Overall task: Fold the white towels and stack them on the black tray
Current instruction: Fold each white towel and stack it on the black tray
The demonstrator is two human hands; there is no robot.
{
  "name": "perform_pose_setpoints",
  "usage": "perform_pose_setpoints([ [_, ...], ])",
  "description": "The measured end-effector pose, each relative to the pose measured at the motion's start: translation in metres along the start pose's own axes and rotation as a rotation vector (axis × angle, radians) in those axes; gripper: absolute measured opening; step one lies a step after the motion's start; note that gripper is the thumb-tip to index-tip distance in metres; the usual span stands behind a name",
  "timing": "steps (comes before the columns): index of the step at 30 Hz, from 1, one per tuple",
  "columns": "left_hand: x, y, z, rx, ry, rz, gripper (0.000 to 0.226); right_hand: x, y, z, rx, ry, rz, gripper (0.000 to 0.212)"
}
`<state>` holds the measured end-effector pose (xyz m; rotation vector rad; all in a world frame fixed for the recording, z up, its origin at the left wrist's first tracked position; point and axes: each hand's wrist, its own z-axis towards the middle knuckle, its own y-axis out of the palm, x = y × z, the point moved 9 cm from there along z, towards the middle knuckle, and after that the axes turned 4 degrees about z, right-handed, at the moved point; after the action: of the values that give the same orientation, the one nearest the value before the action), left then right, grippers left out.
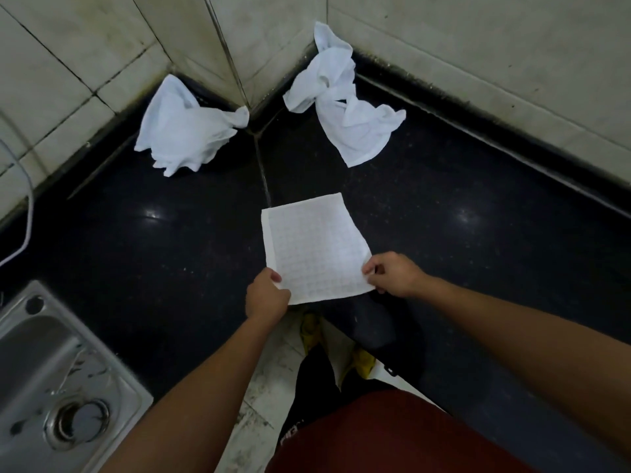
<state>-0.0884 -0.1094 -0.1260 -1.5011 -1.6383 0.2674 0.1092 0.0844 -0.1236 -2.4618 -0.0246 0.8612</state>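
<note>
Hands: the near-left corner of a flat white towel [316, 247] is pinched by the left hand [268, 295] between thumb and curled fingers; the near-right corner is pinched the same way by the right hand [392, 274].
Towel in hand: it is seen at the centre of the frame as a smooth rectangle with a waffle weave. Its far part appears to be laid on the black countertop [461, 206], and its near edge is held at the counter's front.
Other towels: one crumpled towel [184, 131] is heaped at the upper left and a second crumpled towel [341, 110] at the upper centre, both against the tiled wall [478, 46] and well apart from the hands.
Black tray: it cannot be made out with certainty. A dark curved edge [211, 95] is seen under the upper-left heap and may be judged to belong to it.
Handling: the cloth is judged light, soft and limp, not fragile and not slippery. No shape is kept unless it is supported or pulled taut.
Where to hold: corners and edges are judged best, taken as a pair so that the weave is kept flat. The crumpled ones are best shaken out by two corners first.
Risk: a fold may be skewed if one corner is let slack.
Surroundings: a steel sink [37, 363] is seen at the lower left.
</note>
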Motion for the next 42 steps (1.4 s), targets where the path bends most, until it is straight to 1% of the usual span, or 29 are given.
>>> perform_pose_setpoints([
  [3, 0.003, -0.014, -0.008, 0.078, 0.086, 0.314, 0.024, -0.015, -0.027, -0.002, 0.190, -0.031, -0.136, 0.013],
  [5, 0.014, -0.018, -0.010, 0.133, 0.214, 0.475, 0.029, -0.027, -0.043, 0.005, 0.261, -0.040, -0.168, 0.016],
  [7, 0.029, -0.017, -0.009, 0.165, 0.355, 0.605, 0.034, -0.044, -0.056, 0.021, 0.282, -0.063, -0.190, 0.024],
  [9, 0.045, -0.013, -0.007, 0.158, 0.461, 0.721, 0.039, -0.064, -0.067, 0.040, 0.297, -0.099, -0.218, 0.036],
  [12, 0.061, -0.001, 0.003, 0.068, 0.524, 0.823, 0.050, -0.093, -0.069, 0.070, 0.251, -0.127, -0.305, 0.058],
  [14, 0.062, 0.007, 0.010, 0.001, 0.532, 0.862, 0.060, -0.103, -0.064, 0.085, 0.188, -0.107, -0.406, 0.064],
  [15, 0.060, 0.011, 0.012, -0.035, 0.525, 0.866, 0.064, -0.105, -0.061, 0.089, 0.154, -0.095, -0.458, 0.062],
  [16, 0.056, 0.014, 0.015, -0.065, 0.510, 0.861, 0.067, -0.106, -0.058, 0.093, 0.123, -0.090, -0.500, 0.055],
  [17, 0.054, 0.015, 0.017, -0.083, 0.499, 0.852, 0.069, -0.105, -0.056, 0.097, 0.107, -0.096, -0.512, 0.044],
  [19, 0.052, 0.016, 0.018, -0.099, 0.496, 0.843, 0.071, -0.105, -0.058, 0.101, 0.110, -0.120, -0.397, 0.016],
  [20, 0.052, 0.016, 0.018, -0.105, 0.496, 0.841, 0.071, -0.104, -0.060, 0.101, 0.114, -0.129, -0.294, 0.011],
  [23, 0.052, 0.016, 0.017, -0.118, 0.494, 0.833, 0.072, -0.102, -0.072, 0.099, 0.123, -0.107, 0.018, 0.022],
  [25, 0.051, 0.015, 0.016, -0.131, 0.489, 0.828, 0.072, -0.097, -0.082, 0.100, 0.142, -0.080, 0.111, 0.024],
  [28, 0.052, 0.015, 0.016, -0.143, 0.491, 0.834, 0.072, -0.083, -0.094, 0.105, 0.179, -0.013, 0.040, 0.024],
  [31, 0.054, 0.014, 0.016, -0.158, 0.494, 0.842, 0.072, -0.071, -0.111, 0.104, 0.314, 0.051, -0.170, 0.026],
  [34, 0.058, 0.012, 0.014, -0.159, 0.505, 0.854, 0.070, -0.071, -0.115, 0.090, 0.406, 0.006, -0.350, 0.028],
  [36, 0.062, 0.009, 0.012, -0.118, 0.535, 0.869, 0.062, -0.073, -0.100, 0.072, 0.364, -0.072, -0.386, 0.020],
  [37, 0.065, 0.007, 0.009, -0.079, 0.569, 0.874, 0.055, -0.074, -0.087, 0.062, 0.303, -0.121, -0.405, 0.016],
  [39, 0.070, 0.008, 0.000, 0.002, 0.666, 0.874, 0.038, -0.074, -0.051, 0.041, 0.124, -0.208, -0.477, 0.012],
  [40, 0.071, 0.010, -0.007, 0.020, 0.711, 0.864, 0.031, -0.072, -0.032, 0.030, 0.037, -0.243, -0.536, 0.013],
  [42, 0.068, 0.018, -0.022, 0.022, 0.772, 0.840, 0.021, -0.065, -0.001, 0.010, -0.079, -0.293, -0.679, 0.026],
])
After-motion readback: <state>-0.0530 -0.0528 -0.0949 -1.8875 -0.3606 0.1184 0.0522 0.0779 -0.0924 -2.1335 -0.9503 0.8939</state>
